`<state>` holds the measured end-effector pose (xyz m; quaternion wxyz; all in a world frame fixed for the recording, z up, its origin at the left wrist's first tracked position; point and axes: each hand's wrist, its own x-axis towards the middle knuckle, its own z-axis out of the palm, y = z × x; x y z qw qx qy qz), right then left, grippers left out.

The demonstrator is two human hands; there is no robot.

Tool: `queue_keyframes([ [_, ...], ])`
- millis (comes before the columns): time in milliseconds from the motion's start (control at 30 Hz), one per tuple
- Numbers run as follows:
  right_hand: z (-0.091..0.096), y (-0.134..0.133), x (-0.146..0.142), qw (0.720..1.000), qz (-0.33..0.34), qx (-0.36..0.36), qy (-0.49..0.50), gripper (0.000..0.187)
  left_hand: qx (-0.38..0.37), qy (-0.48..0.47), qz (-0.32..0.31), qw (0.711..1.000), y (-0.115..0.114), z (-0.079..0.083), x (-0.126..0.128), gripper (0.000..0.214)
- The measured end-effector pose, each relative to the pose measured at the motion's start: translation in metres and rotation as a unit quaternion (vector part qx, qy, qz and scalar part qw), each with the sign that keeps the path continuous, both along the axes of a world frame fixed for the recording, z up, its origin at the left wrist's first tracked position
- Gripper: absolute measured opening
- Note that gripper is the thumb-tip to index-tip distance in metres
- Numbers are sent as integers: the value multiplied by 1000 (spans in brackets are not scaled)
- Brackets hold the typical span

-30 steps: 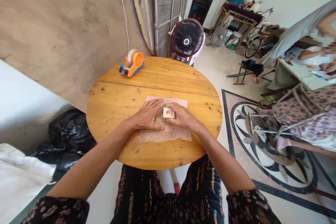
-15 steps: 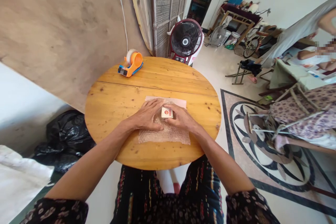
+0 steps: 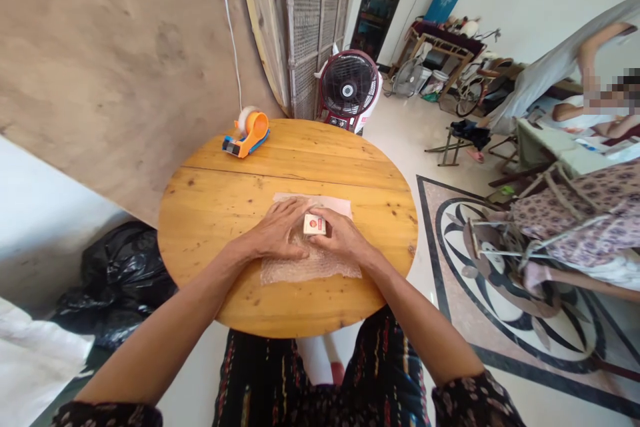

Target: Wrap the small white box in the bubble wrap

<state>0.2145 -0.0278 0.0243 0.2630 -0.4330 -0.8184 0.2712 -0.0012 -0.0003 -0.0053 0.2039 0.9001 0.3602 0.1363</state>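
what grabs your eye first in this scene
Dead centre, the right hand holds a small box on a bubble wrap sheet; the left hand lies flat on the wrap beside it. An orange tape dispenser sits at the far left edge of the round wooden table, with a red fan on the floor beyond.

1. Box (image 3: 315, 224) got nudged slightly left on the wrap (image 3: 310, 268), toward the left hand (image 3: 277, 237).
2. Right hand (image 3: 344, 240) followed, tighter on it.
3. Head tipped up, so the worktop (image 3: 210, 213) sits lower in frame.
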Motion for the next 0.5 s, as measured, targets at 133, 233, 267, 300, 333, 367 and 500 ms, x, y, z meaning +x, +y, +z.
queue_keyframes([
  [133,-2,0,0,1000,-2,-1,2,58,5,-1,-2,1000,0,-1,-1,110],
  [233,-4,0,4,1000,12,-6,12,64,3,5,-3,1000,0,-1,-1,110],
  [267,-5,0,6,1000,19,-6,15,67,2,6,-3,1000,0,-1,-1,110],
  [300,-5,-1,7,1000,24,-5,16,69,2,6,-4,1000,0,0,-1,110],
  [333,-5,-1,8,999,27,-4,17,70,3,5,-5,1000,-1,0,0,110],
  [367,-5,-2,9,1000,25,-3,18,70,2,3,-6,1000,-1,1,0,110],
  [500,-3,-4,6,1000,2,-12,23,58,-2,-5,-3,1000,-1,3,-1,108],
])
